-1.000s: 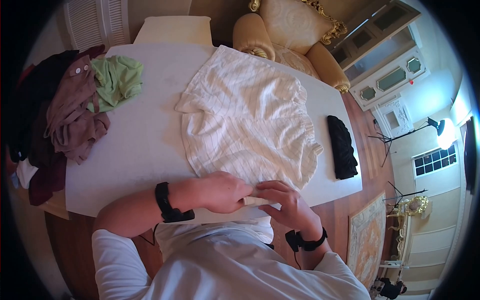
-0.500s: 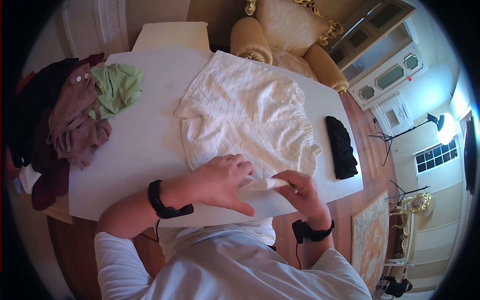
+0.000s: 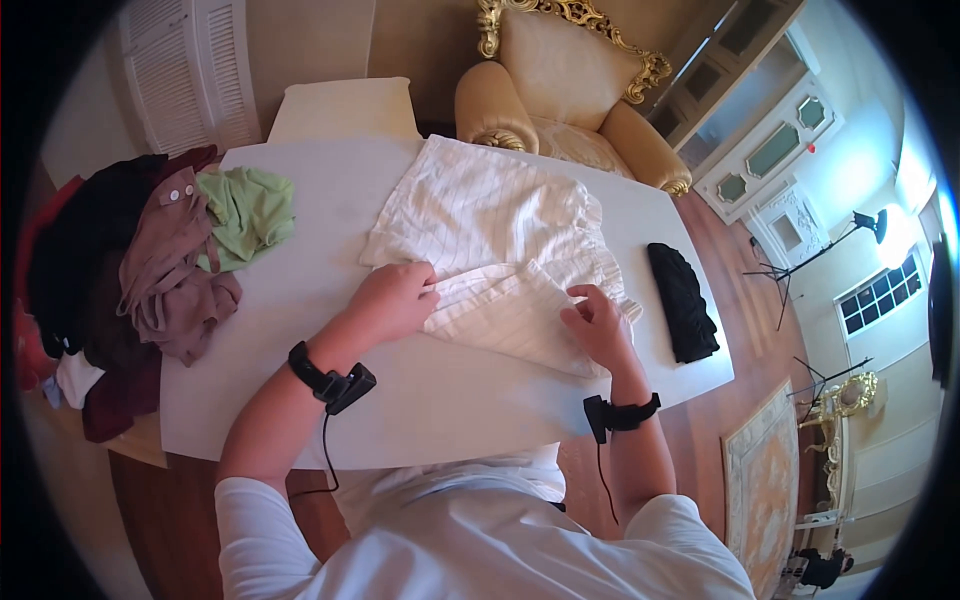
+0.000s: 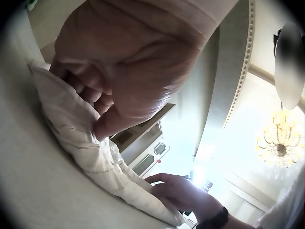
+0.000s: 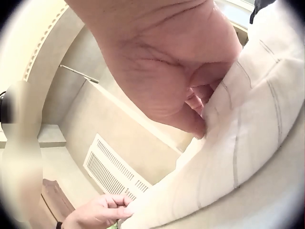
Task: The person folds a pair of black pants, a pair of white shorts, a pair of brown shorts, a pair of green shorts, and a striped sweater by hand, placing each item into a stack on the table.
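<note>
White pinstriped shorts (image 3: 490,210) lie on the table, their gathered waistband toward the right and their leg openings toward the left. The near leg is folded back over the middle, leaving a straight folded edge on the near side. My left hand (image 3: 392,298) pinches the cloth at the leg hem, thumb against the fabric (image 4: 86,148) in the left wrist view. Near the waistband, my right hand (image 3: 602,328) pinches the same folded part; in the right wrist view its thumb presses the striped cloth (image 5: 248,129) and the other fingertips are partly hidden behind it.
A rolled black garment (image 3: 682,302) lies at the table's right edge. At the left is a heap of clothes, with a brown garment (image 3: 170,260) and a green one (image 3: 250,215) on top. A gilded armchair (image 3: 570,90) stands beyond the white table (image 3: 380,400).
Both hands have moved away from the table's near edge, bringing the shorts' near side up and over toward the middle. The left hand, spread half a second ago, now grips the hem.
</note>
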Motion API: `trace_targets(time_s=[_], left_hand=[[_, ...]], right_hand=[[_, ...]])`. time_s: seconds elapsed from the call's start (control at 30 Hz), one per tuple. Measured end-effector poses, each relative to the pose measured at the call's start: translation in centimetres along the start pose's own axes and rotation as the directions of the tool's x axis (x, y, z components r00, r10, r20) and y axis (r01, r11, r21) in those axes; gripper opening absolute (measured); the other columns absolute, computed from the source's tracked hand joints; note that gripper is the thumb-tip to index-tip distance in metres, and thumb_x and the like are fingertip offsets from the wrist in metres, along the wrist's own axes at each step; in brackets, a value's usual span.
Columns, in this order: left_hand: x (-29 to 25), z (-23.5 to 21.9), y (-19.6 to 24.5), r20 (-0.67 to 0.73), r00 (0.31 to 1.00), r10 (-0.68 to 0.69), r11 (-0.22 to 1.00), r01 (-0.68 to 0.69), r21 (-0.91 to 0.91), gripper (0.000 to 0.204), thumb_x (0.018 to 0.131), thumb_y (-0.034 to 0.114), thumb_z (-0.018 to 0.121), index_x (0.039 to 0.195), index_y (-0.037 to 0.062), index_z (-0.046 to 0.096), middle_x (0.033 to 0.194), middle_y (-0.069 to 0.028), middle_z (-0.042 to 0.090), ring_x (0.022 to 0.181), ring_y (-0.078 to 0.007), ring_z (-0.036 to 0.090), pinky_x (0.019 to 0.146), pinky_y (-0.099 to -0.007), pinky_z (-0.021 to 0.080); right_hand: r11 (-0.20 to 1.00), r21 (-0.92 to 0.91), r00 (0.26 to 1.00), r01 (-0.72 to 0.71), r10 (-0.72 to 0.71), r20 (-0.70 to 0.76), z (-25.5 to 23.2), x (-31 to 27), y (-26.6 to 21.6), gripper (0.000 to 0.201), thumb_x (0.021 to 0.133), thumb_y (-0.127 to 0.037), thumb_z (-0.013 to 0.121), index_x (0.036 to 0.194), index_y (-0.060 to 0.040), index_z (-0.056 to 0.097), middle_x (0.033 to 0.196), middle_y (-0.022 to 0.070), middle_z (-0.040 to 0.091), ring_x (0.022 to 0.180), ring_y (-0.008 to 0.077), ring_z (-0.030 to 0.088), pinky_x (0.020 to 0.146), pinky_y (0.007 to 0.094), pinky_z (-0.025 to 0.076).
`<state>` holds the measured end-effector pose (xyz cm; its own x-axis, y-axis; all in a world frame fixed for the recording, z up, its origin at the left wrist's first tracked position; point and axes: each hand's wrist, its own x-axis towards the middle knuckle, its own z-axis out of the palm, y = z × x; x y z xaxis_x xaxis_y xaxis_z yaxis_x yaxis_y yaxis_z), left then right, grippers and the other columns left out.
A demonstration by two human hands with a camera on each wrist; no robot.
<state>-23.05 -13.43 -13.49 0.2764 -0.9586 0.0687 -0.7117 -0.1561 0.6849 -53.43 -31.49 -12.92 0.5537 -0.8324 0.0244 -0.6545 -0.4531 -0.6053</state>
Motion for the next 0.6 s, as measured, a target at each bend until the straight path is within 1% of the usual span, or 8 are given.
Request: trace_targets(time_s=[0.1, 0.23, 0.3, 0.33, 0.43, 0.5, 0.53, 0.6], left_hand=[[-0.2, -0.2, 0.4, 0.042, 0.999, 0.002, 1.0, -0.002, 0.004, 0.038, 0.085, 0.027, 0.079, 0.11, -0.0001, 0.069, 0.097, -0.0233, 0.074, 0.091, -0.0383, 0.073, 0.08, -0.0445, 0.056], [0.0, 0.5, -0.5, 0.065, 0.998, 0.025, 0.998, -0.028, 0.052, 0.048, 0.081, 0.03, 0.083, 0.116, -0.0006, 0.068, 0.104, -0.0231, 0.075, 0.095, -0.0386, 0.072, 0.085, -0.0441, 0.056], [0.2, 0.8, -0.8, 0.084, 0.996, 0.023, 0.998, -0.028, 0.055, 0.047, 0.08, 0.028, 0.083, 0.114, -0.0006, 0.067, 0.107, -0.023, 0.074, 0.099, -0.0386, 0.072, 0.087, -0.0442, 0.056], [0.3, 0.8, -0.9, 0.092, 0.995, 0.023, 0.998, -0.029, 0.057, 0.047, 0.08, 0.027, 0.084, 0.113, -0.0007, 0.066, 0.109, -0.0229, 0.074, 0.101, -0.0385, 0.072, 0.088, -0.0442, 0.056], [0.1, 0.5, -0.6, 0.006, 0.995, 0.095, 0.995, -0.095, 0.022, 0.041, 0.079, 0.025, 0.084, 0.105, 0.0012, 0.064, 0.106, -0.0186, 0.072, 0.1, -0.0375, 0.07, 0.087, -0.0442, 0.055], [0.2, 0.8, -0.7, -0.164, 0.961, 0.222, 0.973, -0.209, 0.094, 0.038, 0.079, 0.025, 0.085, 0.102, 0.0035, 0.062, 0.102, -0.0159, 0.069, 0.098, -0.0361, 0.068, 0.085, -0.044, 0.055], [0.2, 0.9, -0.7, -0.242, 0.927, 0.288, 0.956, -0.262, 0.136, 0.037, 0.079, 0.026, 0.085, 0.1, 0.0047, 0.062, 0.1, -0.0145, 0.068, 0.097, -0.0354, 0.068, 0.083, -0.044, 0.054], [0.0, 0.9, -0.2, -0.157, 0.951, 0.267, 0.962, -0.254, 0.101, 0.035, 0.079, 0.025, 0.086, 0.097, 0.006, 0.063, 0.098, -0.0128, 0.066, 0.095, -0.0339, 0.066, 0.082, -0.0436, 0.054]], right_hand=[[0.999, 0.031, 1.0, 0.022, -0.022, -0.005, -0.1, -0.2, 0.1, 0.038, 0.092, -0.02, 0.071, 0.127, -0.0065, 0.066, 0.085, 0.0114, 0.071, 0.081, 0.0246, 0.069, 0.077, 0.038, 0.055], [0.994, 0.07, 0.993, 0.088, -0.082, -0.081, 0.2, -0.3, 0.3, 0.04, 0.092, -0.018, 0.071, 0.13, -0.0063, 0.064, 0.083, 0.0111, 0.069, 0.078, 0.025, 0.068, 0.076, 0.0384, 0.055], [0.99, 0.09, 0.991, 0.104, -0.096, -0.093, 0.0, -0.6, 0.1, 0.043, 0.092, -0.017, 0.071, 0.133, -0.0067, 0.062, 0.083, 0.0113, 0.069, 0.078, 0.0251, 0.068, 0.076, 0.0389, 0.055], [0.994, 0.061, 0.993, 0.09, -0.085, -0.077, -0.1, -0.7, 0.2, 0.044, 0.092, -0.017, 0.072, 0.134, -0.007, 0.061, 0.084, 0.0112, 0.069, 0.079, 0.0254, 0.069, 0.077, 0.0392, 0.055], [0.996, 0.003, 0.995, 0.084, -0.084, -0.054, -0.1, -1.1, 0.3, 0.046, 0.092, -0.016, 0.072, 0.136, -0.0078, 0.059, 0.088, 0.0119, 0.07, 0.083, 0.027, 0.07, 0.079, 0.0402, 0.055], [0.994, 0.004, 0.991, 0.112, -0.111, -0.074, 0.1, -1.9, 0.5, 0.047, 0.092, -0.015, 0.073, 0.137, -0.0083, 0.059, 0.09, 0.0133, 0.071, 0.084, 0.0292, 0.07, 0.079, 0.0412, 0.056], [0.991, -0.001, 0.987, 0.133, -0.132, -0.096, 0.2, -2.1, 0.8, 0.047, 0.092, -0.014, 0.073, 0.137, -0.007, 0.059, 0.09, 0.0127, 0.07, 0.082, 0.0262, 0.069, 0.077, 0.0392, 0.055], [0.985, -0.014, 0.975, 0.173, -0.173, -0.138, 0.4, -2.5, 1.6, 0.047, 0.092, -0.013, 0.074, 0.136, -0.0044, 0.06, 0.091, 0.0115, 0.07, 0.077, 0.0201, 0.067, 0.073, 0.0354, 0.055]])
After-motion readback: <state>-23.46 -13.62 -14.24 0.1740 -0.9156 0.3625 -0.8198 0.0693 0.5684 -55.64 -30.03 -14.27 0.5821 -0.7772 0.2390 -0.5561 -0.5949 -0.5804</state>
